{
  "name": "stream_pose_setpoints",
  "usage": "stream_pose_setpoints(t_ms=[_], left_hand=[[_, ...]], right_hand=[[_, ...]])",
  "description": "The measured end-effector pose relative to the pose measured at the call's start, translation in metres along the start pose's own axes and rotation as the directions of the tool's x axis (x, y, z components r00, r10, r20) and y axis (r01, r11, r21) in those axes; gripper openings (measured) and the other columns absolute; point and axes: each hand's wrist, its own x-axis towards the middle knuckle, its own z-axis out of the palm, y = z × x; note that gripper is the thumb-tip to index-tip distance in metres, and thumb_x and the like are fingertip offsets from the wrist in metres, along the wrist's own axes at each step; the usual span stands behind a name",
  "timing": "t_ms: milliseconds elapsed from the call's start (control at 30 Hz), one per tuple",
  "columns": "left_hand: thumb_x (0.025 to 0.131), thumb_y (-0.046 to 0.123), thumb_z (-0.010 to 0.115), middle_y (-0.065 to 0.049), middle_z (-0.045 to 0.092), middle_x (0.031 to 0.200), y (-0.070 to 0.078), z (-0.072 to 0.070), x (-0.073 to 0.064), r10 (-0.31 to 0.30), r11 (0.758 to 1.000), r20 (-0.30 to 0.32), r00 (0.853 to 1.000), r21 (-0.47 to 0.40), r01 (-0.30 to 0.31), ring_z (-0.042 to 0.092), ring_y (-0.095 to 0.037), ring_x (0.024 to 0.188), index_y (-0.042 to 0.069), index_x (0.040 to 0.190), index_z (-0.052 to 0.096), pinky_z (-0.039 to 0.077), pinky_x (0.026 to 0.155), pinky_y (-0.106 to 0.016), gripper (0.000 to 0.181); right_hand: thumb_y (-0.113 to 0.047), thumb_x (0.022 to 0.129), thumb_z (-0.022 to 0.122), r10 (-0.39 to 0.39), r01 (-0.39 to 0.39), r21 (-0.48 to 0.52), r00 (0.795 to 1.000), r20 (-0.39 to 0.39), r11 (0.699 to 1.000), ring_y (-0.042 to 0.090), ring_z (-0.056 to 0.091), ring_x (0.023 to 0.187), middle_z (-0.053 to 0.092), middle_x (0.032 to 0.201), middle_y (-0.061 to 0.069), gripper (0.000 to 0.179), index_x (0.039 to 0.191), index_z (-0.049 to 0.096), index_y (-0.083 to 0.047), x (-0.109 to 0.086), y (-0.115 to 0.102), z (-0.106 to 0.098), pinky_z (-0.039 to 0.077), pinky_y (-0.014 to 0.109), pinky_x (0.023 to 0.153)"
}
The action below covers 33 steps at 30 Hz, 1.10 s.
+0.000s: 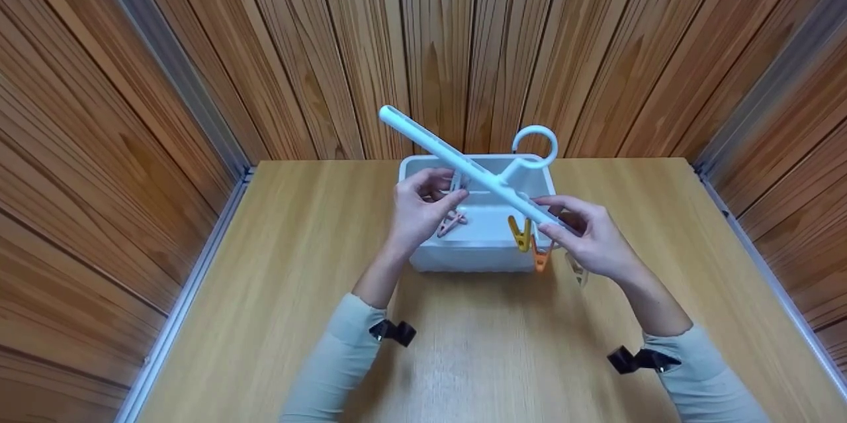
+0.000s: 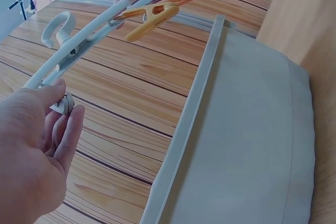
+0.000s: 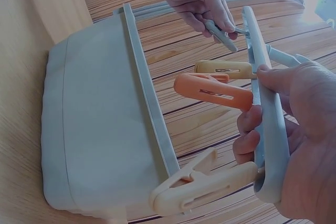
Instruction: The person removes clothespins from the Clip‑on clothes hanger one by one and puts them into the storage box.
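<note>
Gripping a blue hanger (image 1: 447, 151) above a white bin (image 1: 473, 259), the right hand (image 1: 591, 237) clamps fingers round its bar; the left hand (image 1: 423, 210) pinches a clip (image 2: 64, 105) between fingers.

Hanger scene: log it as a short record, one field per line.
Hanger: light blue hanger, tilted above the bin
Right hand: grips the hanger's lower end
Left hand: pinches a pale clothespin; whether it is clipped on, cannot tell
Clipped on hanger: yellow clothespin, orange clothespin, beige clothespin
In bin: pink clothespin
Container: white bin on the wooden table
</note>
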Motion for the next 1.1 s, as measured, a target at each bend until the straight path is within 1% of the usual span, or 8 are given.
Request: stream_pose_setpoints(t_ms=[167, 267, 333, 400, 567, 733, 867, 1100], left_hand=[[0.099, 0.010, 0.087, -0.023, 0.080, 0.104, 0.002, -0.002, 0.000, -0.009, 1.000, -0.046, 0.999, 0.000, 0.009, 0.066, -0.008, 0.079, -0.002, 0.126, 0.078, 0.056, 0.074, -0.019, 0.031], [0.099, 0.007, 0.086, -0.025, 0.079, 0.102, 0.003, -0.005, 0.001, 0.007, 1.000, -0.085, 0.996, -0.014, -0.008, 0.067, -0.009, 0.078, -0.004, 0.125, 0.077, 0.057, 0.073, -0.020, 0.030], [0.098, 0.006, 0.086, -0.026, 0.078, 0.101, 0.004, -0.007, 0.002, 0.022, 1.000, -0.095, 0.995, -0.016, -0.024, 0.067, -0.009, 0.078, -0.005, 0.124, 0.076, 0.058, 0.073, -0.019, 0.030], [0.098, 0.006, 0.086, -0.026, 0.078, 0.102, 0.003, -0.008, 0.002, 0.029, 0.999, -0.084, 0.996, -0.011, -0.030, 0.068, -0.009, 0.079, -0.005, 0.124, 0.076, 0.059, 0.074, -0.020, 0.030], [0.099, 0.008, 0.086, -0.023, 0.079, 0.103, -0.002, -0.011, 0.002, 0.013, 1.000, -0.048, 0.999, 0.021, -0.012, 0.068, -0.008, 0.080, -0.002, 0.125, 0.077, 0.060, 0.076, -0.024, 0.030], [0.099, 0.007, 0.086, -0.022, 0.078, 0.102, -0.008, -0.015, 0.002, -0.007, 0.999, -0.054, 0.999, 0.041, 0.009, 0.067, -0.009, 0.080, 0.000, 0.127, 0.078, 0.059, 0.076, -0.022, 0.030], [0.099, 0.009, 0.086, -0.021, 0.078, 0.103, -0.008, -0.019, 0.005, -0.021, 0.998, -0.053, 0.998, 0.058, 0.024, 0.067, -0.010, 0.082, 0.001, 0.128, 0.078, 0.058, 0.076, -0.019, 0.031], [0.101, 0.011, 0.086, -0.018, 0.079, 0.104, -0.009, -0.024, 0.012, -0.072, 0.993, -0.034, 0.997, 0.088, 0.074, 0.071, -0.011, 0.082, 0.004, 0.131, 0.079, 0.062, 0.078, -0.019, 0.032]], right_hand=[[0.004, 0.105, 0.072, 0.004, -0.004, -0.006, 1.000, -0.001, 1.000, 0.012, 0.073, 0.084, 0.073, 0.107, -0.001, 0.037, 0.143, 0.071, 0.004, 0.000, 0.002, 0.001, 0.065, 0.022, 0.072], [0.005, 0.105, 0.072, -0.001, 0.001, -0.014, 1.000, -0.001, 1.000, 0.012, 0.071, 0.083, 0.073, 0.106, -0.003, 0.037, 0.142, 0.071, 0.005, -0.001, 0.002, 0.002, 0.063, 0.021, 0.071], [0.005, 0.104, 0.072, -0.004, 0.003, -0.018, 1.000, -0.006, 1.000, 0.011, 0.070, 0.081, 0.073, 0.105, -0.004, 0.037, 0.142, 0.071, 0.005, -0.002, 0.002, 0.002, 0.061, 0.020, 0.070], [0.006, 0.104, 0.072, -0.006, 0.005, -0.021, 1.000, -0.013, 1.000, 0.009, 0.069, 0.080, 0.074, 0.105, -0.005, 0.037, 0.141, 0.071, 0.005, -0.002, 0.001, 0.002, 0.060, 0.020, 0.069], [0.004, 0.105, 0.072, -0.004, 0.004, -0.022, 1.000, -0.025, 1.000, 0.008, 0.070, 0.080, 0.074, 0.106, -0.006, 0.036, 0.141, 0.072, 0.004, -0.001, 0.001, 0.001, 0.061, 0.020, 0.068], [0.006, 0.105, 0.072, -0.004, 0.002, -0.032, 0.999, -0.039, 0.999, 0.009, 0.070, 0.078, 0.075, 0.105, -0.009, 0.036, 0.141, 0.072, 0.005, -0.002, 0.000, -0.003, 0.060, 0.021, 0.067], [0.006, 0.105, 0.072, -0.003, 0.001, -0.039, 0.999, -0.052, 0.999, 0.009, 0.070, 0.079, 0.076, 0.106, -0.011, 0.036, 0.141, 0.072, 0.004, -0.003, 0.001, -0.006, 0.060, 0.021, 0.067], [0.005, 0.105, 0.072, 0.007, -0.010, -0.046, 0.998, -0.066, 0.999, 0.011, 0.069, 0.079, 0.076, 0.105, -0.008, 0.035, 0.140, 0.073, 0.004, -0.005, 0.002, -0.007, 0.058, 0.020, 0.067]])
